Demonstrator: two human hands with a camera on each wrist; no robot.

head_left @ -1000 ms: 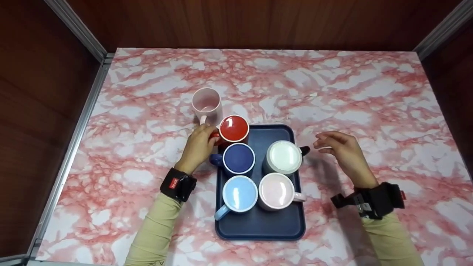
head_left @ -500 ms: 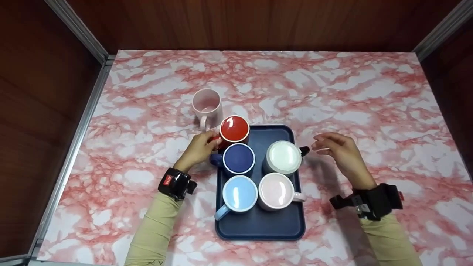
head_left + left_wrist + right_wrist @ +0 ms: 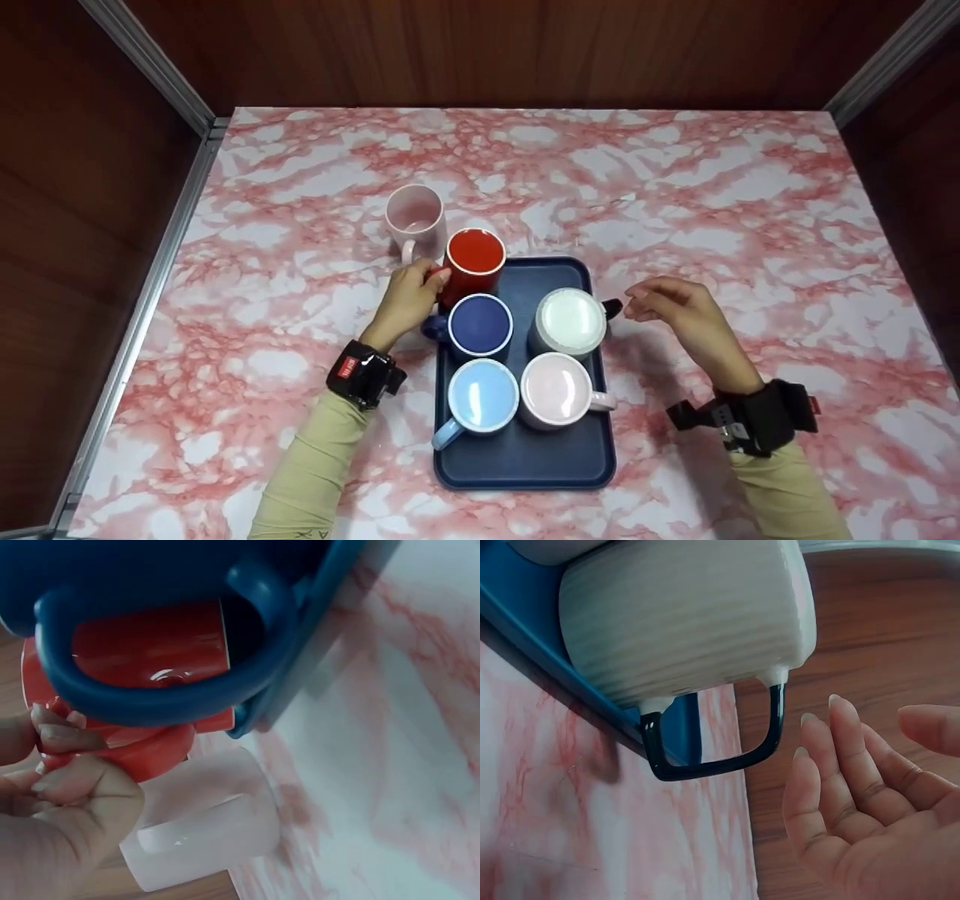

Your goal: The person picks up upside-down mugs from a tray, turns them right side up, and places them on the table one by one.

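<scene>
My left hand (image 3: 411,296) grips the handle of a red mug (image 3: 472,281) at the far left corner of a dark blue tray (image 3: 525,476). In the left wrist view, thumb and fingers pinch the red handle (image 3: 150,754); whether the mug's base touches the tray is hidden. A navy mug (image 3: 480,326) stands right in front of it, then a light blue mug (image 3: 484,396). My right hand (image 3: 694,322) hovers with relaxed fingers just right of the black handle (image 3: 712,767) of a white mug (image 3: 682,622), holding nothing.
Beyond my left hand, a pink mug (image 3: 416,221) stands on the pink marbled table (image 3: 750,187), off the tray. A pale pink mug (image 3: 555,390) sits on the tray's right side, its handle over the edge. Brown wooden panels (image 3: 495,52) enclose the table.
The red mug has tipped or risen slightly in my left hand, showing more of its side. My right hand has drifted a little toward the black handle. The other mugs stay put.
</scene>
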